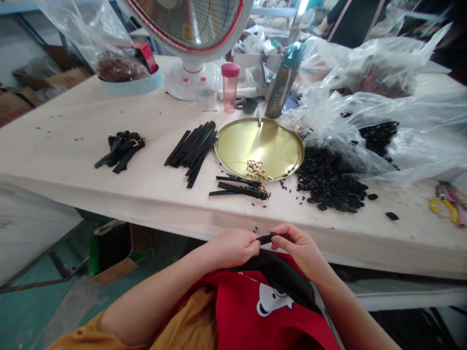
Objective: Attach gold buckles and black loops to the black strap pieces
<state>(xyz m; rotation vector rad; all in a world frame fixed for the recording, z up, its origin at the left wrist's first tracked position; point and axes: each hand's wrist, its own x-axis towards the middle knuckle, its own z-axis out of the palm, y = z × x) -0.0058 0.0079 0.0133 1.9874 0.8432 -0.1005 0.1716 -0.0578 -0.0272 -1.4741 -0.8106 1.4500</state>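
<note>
Over my lap, at the table's front edge, my left hand [235,248] is closed around a black strap [265,239]. The fingers of my right hand [296,244] pinch the strap's other end; any small part between them is too hidden to make out. Just beyond my hands lie a few black straps with gold buckles [239,189]. Behind these, a round gold tray [237,141] holds several loose gold buckles [255,170]. To its left is a bundle of plain black straps [193,148]. A heap of small black loops [328,180] spreads on the right.
A cluster of buckled straps [122,148] lies farther left on the table [65,150]. Toward the back stand a fan [191,80], a pink-lidded cup [230,90] and a dark bottle [282,85]. Clear plastic bags [412,131] and yellow-handled pliers [443,209] occupy the right side.
</note>
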